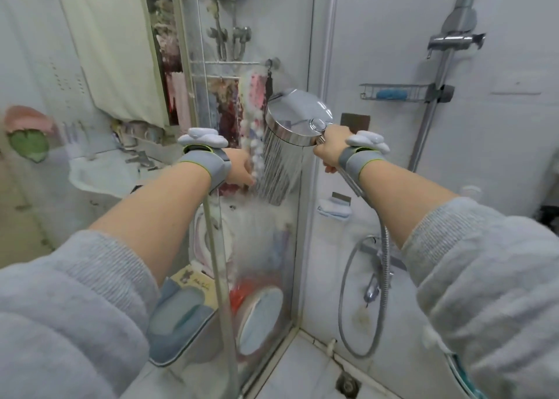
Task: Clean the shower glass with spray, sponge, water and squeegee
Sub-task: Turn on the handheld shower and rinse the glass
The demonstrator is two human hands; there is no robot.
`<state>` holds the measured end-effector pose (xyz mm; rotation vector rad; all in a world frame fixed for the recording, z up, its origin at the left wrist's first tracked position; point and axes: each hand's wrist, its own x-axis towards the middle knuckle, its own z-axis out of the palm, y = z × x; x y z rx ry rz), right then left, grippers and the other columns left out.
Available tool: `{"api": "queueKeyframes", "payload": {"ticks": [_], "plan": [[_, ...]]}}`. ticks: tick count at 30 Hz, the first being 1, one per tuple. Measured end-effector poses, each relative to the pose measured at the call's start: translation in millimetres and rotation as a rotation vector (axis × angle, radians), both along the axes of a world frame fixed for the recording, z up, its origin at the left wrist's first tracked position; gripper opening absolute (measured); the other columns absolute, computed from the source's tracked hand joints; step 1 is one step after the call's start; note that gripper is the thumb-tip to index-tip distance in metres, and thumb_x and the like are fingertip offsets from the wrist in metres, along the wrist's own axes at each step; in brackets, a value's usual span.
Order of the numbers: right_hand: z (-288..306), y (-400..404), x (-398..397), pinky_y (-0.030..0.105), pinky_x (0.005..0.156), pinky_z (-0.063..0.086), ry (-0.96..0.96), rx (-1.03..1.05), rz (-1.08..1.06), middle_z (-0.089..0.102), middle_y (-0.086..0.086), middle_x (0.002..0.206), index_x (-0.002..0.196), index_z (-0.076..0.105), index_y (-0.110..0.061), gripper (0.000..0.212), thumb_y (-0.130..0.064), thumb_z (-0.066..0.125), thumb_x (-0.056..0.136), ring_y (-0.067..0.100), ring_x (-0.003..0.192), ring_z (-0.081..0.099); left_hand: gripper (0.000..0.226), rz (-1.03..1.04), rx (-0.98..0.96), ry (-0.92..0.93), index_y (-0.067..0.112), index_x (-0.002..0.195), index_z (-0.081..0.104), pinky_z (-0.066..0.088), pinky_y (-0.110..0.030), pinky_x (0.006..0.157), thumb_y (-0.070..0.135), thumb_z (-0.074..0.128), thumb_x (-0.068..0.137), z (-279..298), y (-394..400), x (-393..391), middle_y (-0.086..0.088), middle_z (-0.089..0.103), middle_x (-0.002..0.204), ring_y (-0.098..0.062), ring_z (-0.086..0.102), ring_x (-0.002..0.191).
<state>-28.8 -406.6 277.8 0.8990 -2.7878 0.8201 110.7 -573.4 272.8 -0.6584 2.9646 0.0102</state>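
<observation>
A right hand [331,149] grips a chrome shower head [295,120], spraying water onto the shower glass [263,232]; the left hand [240,170] rests just left of the spray.

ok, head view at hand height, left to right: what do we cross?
Green and pink item on the wall → left hand at the glass → shower head, spraying → right hand gripping its handle → wire basket with blue sponge → riser rail.
</observation>
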Motion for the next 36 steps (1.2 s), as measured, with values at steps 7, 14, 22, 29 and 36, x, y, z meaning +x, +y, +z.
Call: {"api": "queueKeyframes", "payload": {"ticks": [7,14,22,29,36], "plan": [[-62,-2,-3,0.051,0.058,0.059,-0.095,0.042,0.014,0.066,0.020,0.077,0.077,0.055,-0.007,0.014,-0.013,0.045,0.084,0.035,0.062,0.069,0.032,0.003,0.059,-0.016,0.014,0.110,0.071,0.051,-0.034,0.087,0.037,0.057,0.093,-45,-5,-4,-0.005,0.069,0.110,-0.026,0.064,0.101],[-132,4,4,0.036,0.057,0.059,-0.168,0.160,-0.002,0.064,0.013,0.070,0.069,0.047,-0.009,0.016,-0.011,0.043,0.085,0.029,0.057,0.068,0.035,0.001,0.094,-0.147,0.020,0.113,0.070,0.052,-0.036,0.091,0.044,0.055,0.092,-112,-11,-11,0.000,0.068,0.112,-0.023,0.063,0.101],[-207,2,25,0.031,0.060,0.048,-0.287,0.252,0.038,0.065,0.017,0.093,0.061,0.037,-0.013,0.033,-0.009,0.042,0.093,0.035,0.095,0.066,0.035,0.013,0.116,-0.215,0.020,0.118,0.068,0.049,-0.032,0.091,0.040,0.055,0.092,-184,-3,-10,0.000,0.066,0.117,-0.022,0.061,0.105],[-301,1,17,0.046,0.068,0.059,-0.577,0.219,0.049,0.069,0.018,0.078,0.078,0.060,-0.002,0.027,-0.025,0.049,0.069,0.034,0.068,0.069,0.036,0.038,0.154,-0.318,0.019,0.109,0.071,0.051,-0.038,0.093,0.045,0.055,0.088,-224,-11,4,-0.001,0.069,0.106,-0.024,0.064,0.098],[-283,-11,56,0.036,0.051,0.059,-0.704,-0.081,0.047,0.066,0.017,0.062,0.069,0.061,-0.002,0.018,-0.012,0.062,0.084,0.023,0.043,0.063,0.037,0.104,0.186,-0.318,0.017,0.115,0.067,0.049,-0.035,0.093,0.043,0.055,0.091,-240,-29,28,-0.002,0.065,0.115,-0.025,0.061,0.104]]}}
